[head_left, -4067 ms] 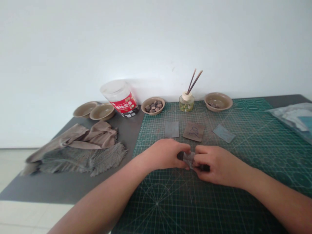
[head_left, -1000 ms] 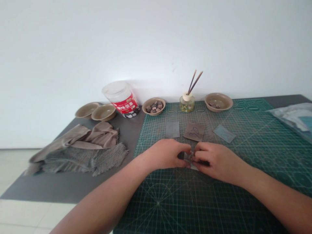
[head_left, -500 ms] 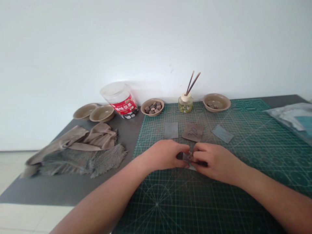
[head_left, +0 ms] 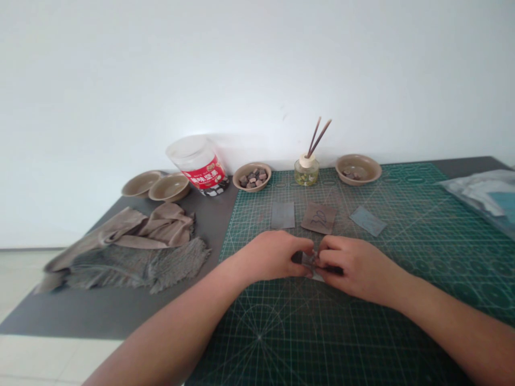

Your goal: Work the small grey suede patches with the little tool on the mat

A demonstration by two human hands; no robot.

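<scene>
My left hand (head_left: 279, 256) and my right hand (head_left: 352, 265) meet over the green cutting mat (head_left: 261, 332). Thumb and fingers of the left hand are bent round the left edge of a small greyish sheet (head_left: 309, 262) lying between the hands. The fingers of my right hand are pinched together on something small over that sheet; fingertips hide most of it. Just beyond the hands lie a grey rectangular sheet (head_left: 283, 215), a brown square marked 320 (head_left: 318, 217) and a tilted grey-blue sheet (head_left: 367, 221).
Along the wall stand two bowls (head_left: 139, 185) (head_left: 169, 187), a clear tub with a red label (head_left: 203, 170), a bowl of small stones (head_left: 252, 177), a reed diffuser (head_left: 306, 170) and another bowl (head_left: 358, 170). Crumpled cloths (head_left: 137, 246) lie left, a plastic bag (head_left: 483, 193) right.
</scene>
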